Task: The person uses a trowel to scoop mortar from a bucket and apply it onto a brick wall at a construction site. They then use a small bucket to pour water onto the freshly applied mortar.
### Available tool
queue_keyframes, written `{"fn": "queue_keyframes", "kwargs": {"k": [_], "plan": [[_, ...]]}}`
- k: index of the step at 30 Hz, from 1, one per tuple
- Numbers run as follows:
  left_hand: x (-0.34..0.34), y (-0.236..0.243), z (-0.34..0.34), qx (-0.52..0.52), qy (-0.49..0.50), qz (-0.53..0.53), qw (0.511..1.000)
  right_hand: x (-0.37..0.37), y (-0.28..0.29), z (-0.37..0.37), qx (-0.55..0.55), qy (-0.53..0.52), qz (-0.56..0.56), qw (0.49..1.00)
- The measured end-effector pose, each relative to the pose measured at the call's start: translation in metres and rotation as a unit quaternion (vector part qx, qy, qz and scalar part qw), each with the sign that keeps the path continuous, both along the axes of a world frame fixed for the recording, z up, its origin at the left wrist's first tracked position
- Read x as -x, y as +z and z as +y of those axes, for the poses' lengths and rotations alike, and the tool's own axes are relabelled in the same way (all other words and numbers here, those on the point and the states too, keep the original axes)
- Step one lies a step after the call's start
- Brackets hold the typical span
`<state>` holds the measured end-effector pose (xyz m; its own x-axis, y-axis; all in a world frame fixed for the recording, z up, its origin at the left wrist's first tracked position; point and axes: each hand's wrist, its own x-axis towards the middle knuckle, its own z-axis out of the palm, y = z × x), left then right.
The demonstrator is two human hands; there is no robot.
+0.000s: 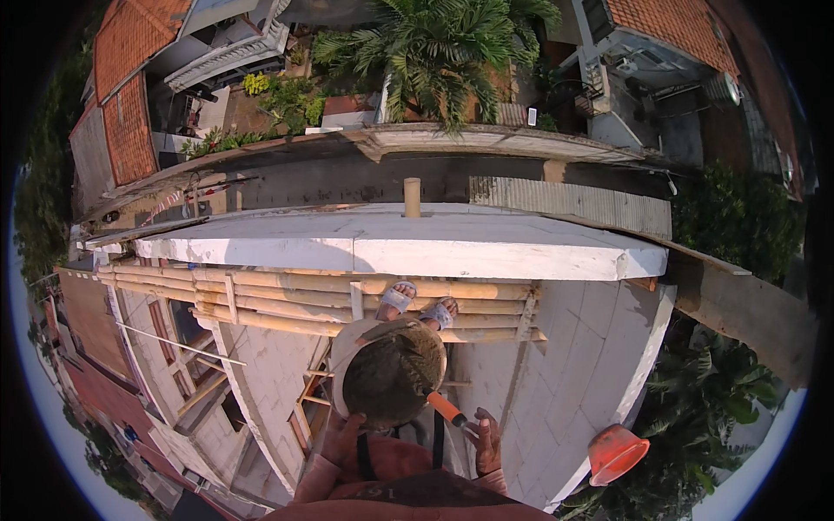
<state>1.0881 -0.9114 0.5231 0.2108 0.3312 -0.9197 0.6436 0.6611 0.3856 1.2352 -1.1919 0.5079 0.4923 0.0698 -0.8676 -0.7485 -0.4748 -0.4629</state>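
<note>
A round pale bucket (347, 346) of wet grey mortar (391, 373) is directly in front of my body. My left hand (346, 437) is closed on its near left rim. A trowel with an orange handle and black end (445, 407) leans out over the bucket's right side, its blade down in the mortar. Beside the handle's end is my right hand (485, 441), fingers stretched and apart, the thumb close to the black tip. Whether the thumb touches it is hard to tell.
My sandalled feet (398, 298) stand on lashed bamboo poles (278, 304), high up. Ahead runs a white block wall (486, 259) with a pipe stub (412, 198) behind it. An orange-red tub (618, 453) sits at the right wall's edge. Beyond lie a street, palms and tiled roofs.
</note>
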Motion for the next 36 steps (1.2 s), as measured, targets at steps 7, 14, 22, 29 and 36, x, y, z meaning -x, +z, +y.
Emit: {"fn": "queue_keyframes", "kwargs": {"k": [7,14,22,29,36], "plan": [[-0.022,0.009,0.004,-0.036,-0.058,-0.046,0.997,-0.022,0.033,0.066,-0.131,-0.052,0.056,0.988],[-0.026,0.01,0.007,-0.031,-0.11,-0.041,0.993,-0.05,0.034,0.076,-0.214,-0.128,0.05,0.967],[-0.044,0.019,0.023,-0.099,-0.135,-0.117,0.979,-0.054,0.029,0.126,0.121,0.535,-0.089,0.832],[-0.041,0.012,0.022,-0.01,-0.024,-0.129,0.991,-0.062,0.073,0.12,0.16,0.566,-0.191,0.786],[-0.089,0.03,0.024,-0.011,-0.113,-0.162,0.98,-0.106,0.138,0.092,0.21,0.521,-0.401,0.723]]}}
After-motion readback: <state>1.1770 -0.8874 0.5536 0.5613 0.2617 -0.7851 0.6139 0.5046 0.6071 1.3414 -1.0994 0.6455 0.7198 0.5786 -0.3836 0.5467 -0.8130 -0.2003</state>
